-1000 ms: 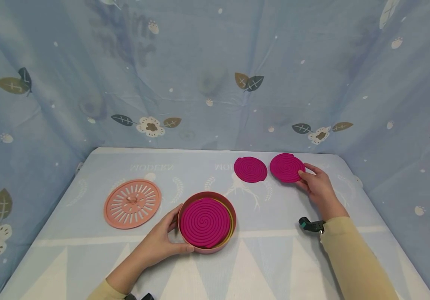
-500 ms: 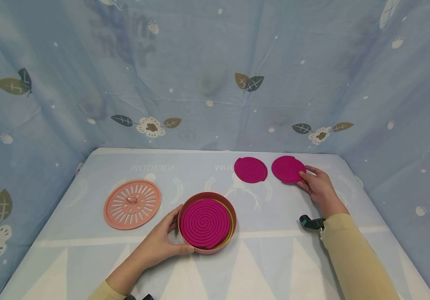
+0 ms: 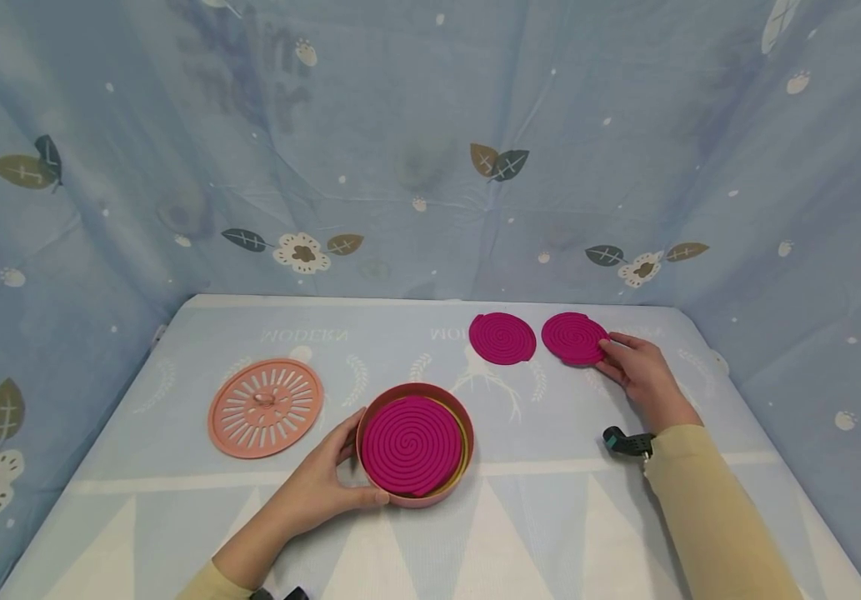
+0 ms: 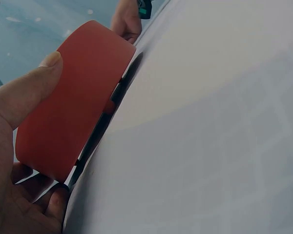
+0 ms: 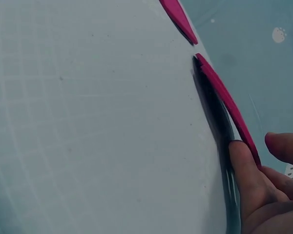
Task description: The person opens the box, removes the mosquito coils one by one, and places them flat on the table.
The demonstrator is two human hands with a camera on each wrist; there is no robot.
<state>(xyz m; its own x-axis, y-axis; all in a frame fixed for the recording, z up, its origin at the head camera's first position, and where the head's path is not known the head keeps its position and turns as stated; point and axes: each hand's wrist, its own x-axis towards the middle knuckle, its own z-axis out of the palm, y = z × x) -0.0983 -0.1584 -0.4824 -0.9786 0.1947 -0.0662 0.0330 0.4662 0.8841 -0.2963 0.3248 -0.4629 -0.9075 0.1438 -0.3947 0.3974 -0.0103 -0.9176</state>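
My left hand (image 3: 328, 479) holds a round, low-walled pink container (image 3: 468, 417), thumb on its near side and fingers round its left. In the left wrist view the outer wall of the container (image 4: 83, 97) shows between thumb and fingers. A magenta spiral coaster (image 3: 411, 446) lies inside, with a yellow rim around it. At the back right, my right hand (image 3: 640, 375) pinches the right edge of another magenta spiral coaster (image 3: 574, 338). In the right wrist view this coaster (image 5: 227, 100) slants over its shadow, a fingertip under its edge.
A third magenta spiral coaster (image 3: 502, 338) lies flat just left of the held one. Farther left rests a slotted salmon-pink disc (image 3: 266, 408) with a small ring handle. A patterned blue curtain (image 3: 415, 167) hangs behind the table.
The coaster in my right hand has come down slightly toward the table near the back edge. My left hand and the container have stayed in place.
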